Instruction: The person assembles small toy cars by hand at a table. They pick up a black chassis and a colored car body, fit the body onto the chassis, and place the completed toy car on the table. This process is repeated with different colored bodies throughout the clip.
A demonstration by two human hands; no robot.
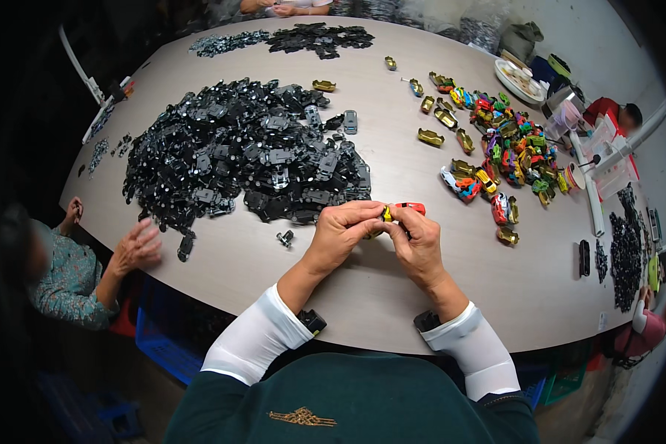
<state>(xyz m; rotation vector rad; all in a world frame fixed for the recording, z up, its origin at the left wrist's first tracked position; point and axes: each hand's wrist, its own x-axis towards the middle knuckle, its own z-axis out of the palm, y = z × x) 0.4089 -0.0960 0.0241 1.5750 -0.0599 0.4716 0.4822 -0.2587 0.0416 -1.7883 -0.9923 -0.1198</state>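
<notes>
Head view: both my hands pinch one small toy car (405, 209).
Red body, yellow bit at left; left hand (342, 231) and right hand (417, 243) closed on it above the surface (392, 155).

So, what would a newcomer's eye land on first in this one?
Probably the big heap of black toy-car parts covering the table's left half, then the bright pile of coloured toy-car bodies at right. At centre, the left hand and right hand pinch a small red toy car.

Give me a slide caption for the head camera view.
Both hands, left hand and right hand, grip a small toy car between black chassis pile and colourful bodies.
</notes>
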